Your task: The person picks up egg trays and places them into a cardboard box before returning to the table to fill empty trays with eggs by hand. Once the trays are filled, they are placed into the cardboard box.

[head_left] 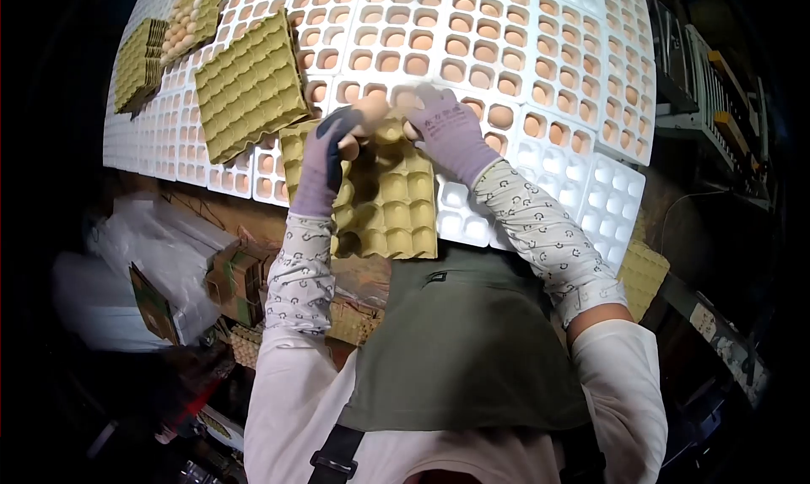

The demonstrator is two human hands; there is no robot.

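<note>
My left hand point(331, 151), in a purple glove with dark fingers, is closed around eggs point(371, 106) over the far end of an olive pulp egg tray point(407, 218). My right hand point(451, 134), in a matching glove, curls palm down beside it with an egg at its fingertips, partly hidden by the fingers. Most cups of the tray below show bare; its far cups are covered by my hands and shadow. Beyond my hands, white foam trays point(434, 70) hold brown eggs in square cells.
A stack of pulp trays point(253, 87) lies on the foam trays at left, with another stack point(139, 66) farther off. White foam trays without eggs point(612, 193) sit at right. Below the table's left edge are cardboard boxes point(240, 281) and clear plastic wrap point(160, 239). A metal rack point(717, 104) stands right.
</note>
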